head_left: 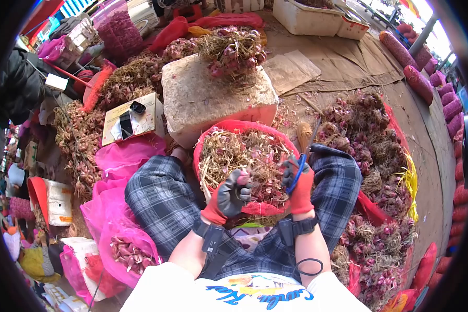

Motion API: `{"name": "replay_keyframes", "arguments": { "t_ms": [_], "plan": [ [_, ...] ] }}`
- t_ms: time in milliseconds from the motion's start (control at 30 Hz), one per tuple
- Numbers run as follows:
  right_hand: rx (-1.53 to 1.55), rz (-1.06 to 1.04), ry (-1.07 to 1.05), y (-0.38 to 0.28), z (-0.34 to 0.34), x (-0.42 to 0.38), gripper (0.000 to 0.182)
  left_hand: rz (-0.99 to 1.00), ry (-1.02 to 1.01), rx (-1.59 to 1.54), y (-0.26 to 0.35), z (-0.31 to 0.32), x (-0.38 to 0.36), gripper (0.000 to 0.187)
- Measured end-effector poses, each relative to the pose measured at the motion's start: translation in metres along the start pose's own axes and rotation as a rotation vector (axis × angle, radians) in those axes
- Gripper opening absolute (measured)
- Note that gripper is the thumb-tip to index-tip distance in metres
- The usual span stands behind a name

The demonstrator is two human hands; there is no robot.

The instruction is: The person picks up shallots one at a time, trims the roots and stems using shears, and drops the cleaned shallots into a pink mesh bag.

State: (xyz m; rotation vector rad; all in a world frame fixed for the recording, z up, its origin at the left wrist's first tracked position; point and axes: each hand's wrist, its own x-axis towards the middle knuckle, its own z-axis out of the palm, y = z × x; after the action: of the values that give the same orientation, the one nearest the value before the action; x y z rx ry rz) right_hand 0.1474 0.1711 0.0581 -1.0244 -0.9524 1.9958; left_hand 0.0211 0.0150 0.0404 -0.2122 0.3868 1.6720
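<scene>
My left hand [228, 197], in a red and grey work glove, is closed around a small pinkish shallot [243, 178] that shows at its fingertips. In my right hand [299, 184], gloved alike, is a pair of scissors [297, 176] with blue handles, the blades pointing up and away from me. Both hands hover above a round basket lined with red mesh [198, 151], which stands between my knees. Dry stalks, roots and shallot skins [249, 156] fill that basket. To my left, an open pink mesh bag [109, 213] holds loose trimmed shallots [132, 255].
A worn foam block [213, 99] stands beyond the basket, a shallot bunch [234, 52] on top. Heaped shallots [369, 140] lie along my right. A phone [125, 125] rests on a box [148, 117] at the left. White tubs [307, 21] stand at the back.
</scene>
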Motion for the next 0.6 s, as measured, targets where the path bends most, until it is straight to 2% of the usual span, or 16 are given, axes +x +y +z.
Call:
{"name": "replay_keyframes", "arguments": {
  "t_ms": [33,100,200,300,333,533,600],
  "plan": [
    [-0.034,0.060,-0.073,-0.004,-0.010,0.003,0.018,0.056,-0.002,0.077,0.007,-0.002,-0.003,0.027],
    [-0.310,0.067,-0.201,-0.013,-0.009,-0.014,0.021,0.134,-0.006,0.070,0.019,-0.002,-0.007,0.022],
    [-0.623,0.142,-0.410,0.010,-0.024,-0.024,0.025,0.212,0.073,0.180,0.027,0.007,-0.011,0.018],
    [-0.797,0.176,-0.446,0.010,-0.015,-0.043,0.027,0.238,0.049,0.221,0.026,0.006,-0.012,0.019],
    [-0.883,0.131,-0.470,0.007,-0.012,-0.046,0.025,0.257,0.061,0.262,0.025,0.008,-0.012,0.019],
    [-0.572,0.439,-0.496,0.018,-0.019,-0.035,0.028,0.242,0.073,0.363,0.022,0.003,-0.009,0.021],
    [-0.761,0.263,-0.512,0.017,-0.015,-0.033,0.028,0.220,0.083,0.383,0.019,0.003,-0.009,0.022]
  ]
}}
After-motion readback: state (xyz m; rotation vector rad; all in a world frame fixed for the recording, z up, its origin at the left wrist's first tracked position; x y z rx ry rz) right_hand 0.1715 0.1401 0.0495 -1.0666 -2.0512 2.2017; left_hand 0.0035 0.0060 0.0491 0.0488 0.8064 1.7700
